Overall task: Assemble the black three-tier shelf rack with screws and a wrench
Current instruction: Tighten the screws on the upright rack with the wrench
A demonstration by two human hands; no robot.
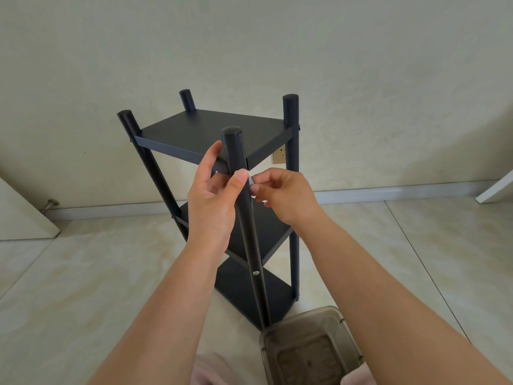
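- I'm seeing the left hand point(212, 200) gripping the rack's near post point(239, 190), thumb across it.
- The right hand point(286, 197) is pinching a small silvery piece point(251, 181), touching that post.

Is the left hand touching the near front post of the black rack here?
Touching. The head view shows the left hand gripping the near front post, its thumb pressed across the post's front just below the top shelf.

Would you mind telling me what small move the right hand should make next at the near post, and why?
Probably turn the small silvery piece further into the near post. The right hand pinches it against the post just below the top shelf, while the left hand grips the post there.
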